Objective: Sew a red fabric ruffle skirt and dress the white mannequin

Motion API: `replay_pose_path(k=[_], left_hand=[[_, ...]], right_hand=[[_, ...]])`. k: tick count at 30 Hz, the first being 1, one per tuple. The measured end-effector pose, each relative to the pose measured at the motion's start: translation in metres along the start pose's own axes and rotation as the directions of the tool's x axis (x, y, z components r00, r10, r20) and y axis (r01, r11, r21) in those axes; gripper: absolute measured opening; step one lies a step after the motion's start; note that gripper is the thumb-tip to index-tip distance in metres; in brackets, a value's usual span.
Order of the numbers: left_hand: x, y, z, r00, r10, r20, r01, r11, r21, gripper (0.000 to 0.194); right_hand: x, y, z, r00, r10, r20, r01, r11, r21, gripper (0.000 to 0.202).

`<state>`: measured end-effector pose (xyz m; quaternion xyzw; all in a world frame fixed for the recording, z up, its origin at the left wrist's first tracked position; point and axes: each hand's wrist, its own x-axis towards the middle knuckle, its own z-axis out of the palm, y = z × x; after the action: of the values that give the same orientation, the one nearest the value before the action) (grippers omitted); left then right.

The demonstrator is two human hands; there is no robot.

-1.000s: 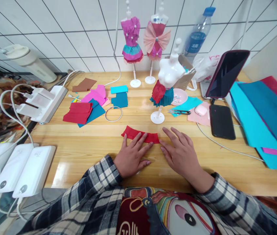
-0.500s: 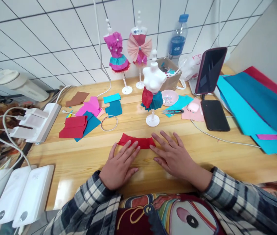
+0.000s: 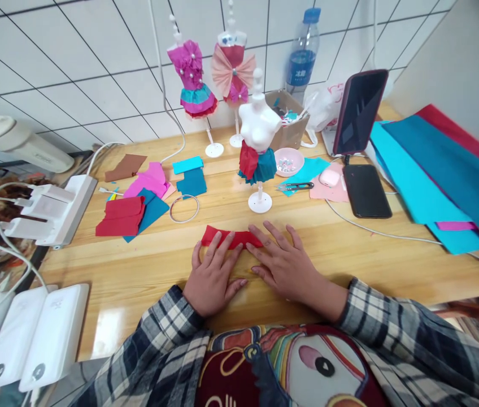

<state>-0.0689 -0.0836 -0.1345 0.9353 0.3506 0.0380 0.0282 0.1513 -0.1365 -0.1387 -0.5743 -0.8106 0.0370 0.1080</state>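
A red paper strip (image 3: 236, 239) lies on the wooden table near its front. My left hand (image 3: 213, 277) is spread flat, its fingertips resting on the left and middle part of the strip. My right hand (image 3: 285, 265) lies with fingers apart, the tips over the strip's right end. Beyond the strip stands a small white mannequin (image 3: 259, 121) on a round base, wearing a red and teal skirt. Two dressed mannequins, one in magenta (image 3: 189, 70) and one with a pink bow (image 3: 234, 70), stand behind it.
Red paper (image 3: 120, 217) and other coloured pieces lie at left, beside a thin ring (image 3: 184, 208). A bead dish (image 3: 288, 162), snips (image 3: 296, 186), a phone (image 3: 367, 191) and large paper sheets (image 3: 438, 169) are at right. Power strip (image 3: 68, 212) and power banks (image 3: 55, 333) sit far left.
My right hand has moved slightly left, covering more of the strip's right end, and my hands are closer together. The whole view has shifted a little.
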Motion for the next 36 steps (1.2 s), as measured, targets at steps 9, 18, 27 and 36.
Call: replay_pose_path(k=[9, 18, 27, 36], left_hand=[[-0.012, -0.014, 0.000, 0.997, -0.076, -0.006, 0.076, 0.996, 0.053, 0.065], [-0.011, -0.038, -0.017, 0.950, -0.276, -0.143, 0.241, 0.945, -0.219, 0.056], [0.022, -0.050, -0.010, 0.938, -0.336, -0.086, 0.293, 0.902, -0.318, 0.022], [0.032, -0.050, -0.008, 0.979, -0.148, -0.141, 0.087, 0.927, -0.365, 0.028]], right_hand=[[0.000, 0.003, -0.005, 1.000, 0.031, 0.006, -0.031, 0.999, 0.016, 0.042], [-0.004, 0.016, -0.008, 1.000, 0.001, -0.007, -0.001, 0.999, 0.046, 0.041], [-0.010, 0.022, -0.011, 1.000, 0.007, 0.001, -0.007, 1.000, 0.024, 0.043], [-0.012, 0.031, -0.012, 1.000, -0.014, 0.006, 0.014, 1.000, 0.026, 0.044]])
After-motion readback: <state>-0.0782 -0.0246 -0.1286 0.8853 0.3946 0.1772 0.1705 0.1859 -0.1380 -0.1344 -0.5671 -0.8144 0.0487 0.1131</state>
